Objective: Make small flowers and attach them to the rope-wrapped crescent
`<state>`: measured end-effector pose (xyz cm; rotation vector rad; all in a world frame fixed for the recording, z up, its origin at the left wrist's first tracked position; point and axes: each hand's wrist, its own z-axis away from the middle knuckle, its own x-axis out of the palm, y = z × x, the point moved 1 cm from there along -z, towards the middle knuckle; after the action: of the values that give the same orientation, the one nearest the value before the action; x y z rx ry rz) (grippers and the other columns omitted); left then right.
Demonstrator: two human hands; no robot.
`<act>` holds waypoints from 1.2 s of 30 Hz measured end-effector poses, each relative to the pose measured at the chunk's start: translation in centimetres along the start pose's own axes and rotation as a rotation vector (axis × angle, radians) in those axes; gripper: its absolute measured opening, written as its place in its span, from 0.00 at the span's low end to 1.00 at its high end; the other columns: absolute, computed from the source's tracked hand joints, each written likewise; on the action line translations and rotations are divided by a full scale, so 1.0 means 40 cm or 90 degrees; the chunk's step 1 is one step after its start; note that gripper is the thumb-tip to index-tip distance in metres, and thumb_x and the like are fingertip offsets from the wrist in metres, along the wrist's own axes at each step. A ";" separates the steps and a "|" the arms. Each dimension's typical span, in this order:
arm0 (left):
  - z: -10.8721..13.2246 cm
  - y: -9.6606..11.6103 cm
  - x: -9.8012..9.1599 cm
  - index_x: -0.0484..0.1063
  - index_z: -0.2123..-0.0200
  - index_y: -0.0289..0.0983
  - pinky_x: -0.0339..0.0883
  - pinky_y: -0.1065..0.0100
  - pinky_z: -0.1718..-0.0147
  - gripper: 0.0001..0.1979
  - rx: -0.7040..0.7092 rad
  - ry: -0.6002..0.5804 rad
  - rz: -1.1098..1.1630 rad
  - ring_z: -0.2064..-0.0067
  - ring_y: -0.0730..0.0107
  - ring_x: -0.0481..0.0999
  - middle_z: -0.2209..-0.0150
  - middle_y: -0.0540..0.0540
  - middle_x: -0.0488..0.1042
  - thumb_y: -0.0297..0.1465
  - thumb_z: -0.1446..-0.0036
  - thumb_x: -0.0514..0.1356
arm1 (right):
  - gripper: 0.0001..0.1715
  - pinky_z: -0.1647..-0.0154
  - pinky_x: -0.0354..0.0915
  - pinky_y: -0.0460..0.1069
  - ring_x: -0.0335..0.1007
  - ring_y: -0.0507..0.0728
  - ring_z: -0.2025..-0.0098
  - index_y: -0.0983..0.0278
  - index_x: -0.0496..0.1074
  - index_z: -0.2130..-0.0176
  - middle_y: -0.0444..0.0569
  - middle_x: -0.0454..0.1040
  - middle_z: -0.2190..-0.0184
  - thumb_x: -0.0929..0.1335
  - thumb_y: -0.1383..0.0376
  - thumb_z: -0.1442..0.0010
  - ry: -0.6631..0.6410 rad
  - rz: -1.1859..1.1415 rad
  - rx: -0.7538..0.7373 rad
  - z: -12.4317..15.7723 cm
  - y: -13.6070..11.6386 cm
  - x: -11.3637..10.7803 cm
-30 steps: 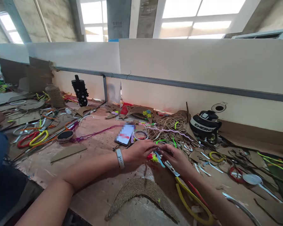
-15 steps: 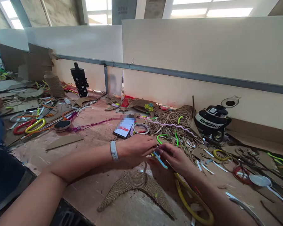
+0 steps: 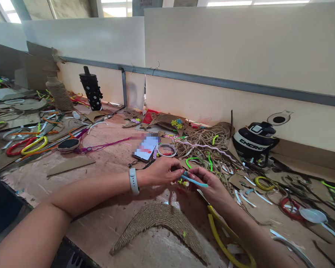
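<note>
A light blue pipe cleaner [image 3: 197,181] is pinched between the fingertips of both hands above the middle of the bench. My left hand [image 3: 162,172], with a pale watch band on the wrist, closes on its left end. My right hand [image 3: 209,183] grips it from the right, and its free end points right across the palm. Small yellow-green pieces [image 3: 181,182] show just below the fingertips; whether they are attached I cannot tell. Nearer me lies a crescent covered in coiled twine [image 3: 156,216]. Yellow-handled scissors [image 3: 218,234] lie partly under my right forearm.
Behind my hands are a phone [image 3: 146,147], a roll of tape [image 3: 166,149] and a heap of loose twine [image 3: 203,139]. A black jug [image 3: 254,141] stands right, a black tumbler [image 3: 91,91] left. Red-handled scissors [image 3: 289,208] lie right. Someone's dark clothing [image 3: 2,208] shows at left.
The blue pipe cleaner has swung from slanting downward to lying nearly level, pointing right. My fingers have shifted around it. The view has tipped down slightly.
</note>
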<state>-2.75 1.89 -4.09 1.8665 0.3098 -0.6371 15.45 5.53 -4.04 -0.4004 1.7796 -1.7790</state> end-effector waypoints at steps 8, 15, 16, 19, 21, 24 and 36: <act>-0.014 -0.024 0.003 0.72 0.65 0.33 0.63 0.72 0.66 0.17 -0.073 0.062 0.306 0.65 0.71 0.70 0.67 0.47 0.71 0.42 0.40 0.55 | 0.29 0.75 0.62 0.47 0.65 0.51 0.78 0.62 0.69 0.67 0.41 0.70 0.79 0.73 0.43 0.57 0.065 -0.019 0.009 0.002 -0.007 -0.009; 0.003 -0.017 0.044 0.74 0.64 0.33 0.65 0.71 0.63 0.20 -0.198 0.096 0.688 0.66 0.74 0.72 0.66 0.48 0.74 0.40 0.56 0.71 | 0.26 0.75 0.63 0.46 0.64 0.50 0.77 0.62 0.69 0.66 0.41 0.69 0.78 0.73 0.46 0.54 0.151 -0.068 -0.019 0.006 -0.004 -0.005; 0.004 -0.021 0.051 0.74 0.64 0.33 0.66 0.70 0.63 0.20 -0.219 0.091 0.731 0.66 0.74 0.73 0.66 0.48 0.74 0.39 0.58 0.72 | 0.26 0.75 0.63 0.46 0.64 0.50 0.77 0.62 0.69 0.66 0.41 0.70 0.78 0.74 0.46 0.54 0.153 -0.073 -0.024 0.008 -0.003 -0.003; 0.005 -0.034 0.066 0.75 0.65 0.32 0.65 0.70 0.63 0.21 -0.246 0.080 0.778 0.68 0.76 0.73 0.67 0.49 0.75 0.37 0.62 0.74 | 0.25 0.75 0.63 0.46 0.65 0.50 0.77 0.62 0.69 0.66 0.41 0.70 0.77 0.73 0.47 0.53 0.148 -0.072 -0.043 0.009 0.000 0.001; 0.004 -0.039 0.072 0.75 0.66 0.32 0.64 0.72 0.66 0.21 -0.249 0.085 0.786 0.70 0.79 0.72 0.69 0.50 0.74 0.37 0.62 0.74 | 0.25 0.75 0.63 0.46 0.65 0.51 0.76 0.61 0.68 0.66 0.41 0.69 0.77 0.72 0.46 0.52 0.144 -0.062 -0.054 0.008 0.007 0.003; 0.007 -0.036 0.077 0.75 0.66 0.32 0.62 0.74 0.69 0.20 -0.252 0.093 0.781 0.72 0.79 0.70 0.72 0.50 0.73 0.37 0.60 0.73 | 0.25 0.74 0.63 0.47 0.64 0.51 0.76 0.61 0.67 0.65 0.41 0.70 0.77 0.71 0.44 0.50 0.148 -0.036 -0.076 0.008 0.018 0.005; 0.019 -0.009 0.065 0.74 0.65 0.32 0.66 0.71 0.66 0.20 -0.256 0.083 0.688 0.68 0.76 0.73 0.67 0.48 0.74 0.37 0.59 0.72 | 0.11 0.64 0.66 0.53 0.72 0.59 0.66 0.59 0.68 0.60 0.52 0.76 0.65 0.62 0.56 0.37 0.233 0.393 -0.267 0.030 0.035 0.017</act>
<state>-1.02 1.12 -6.04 1.4034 -0.4563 0.2762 15.90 4.25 -5.47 0.3210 2.2210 -1.0888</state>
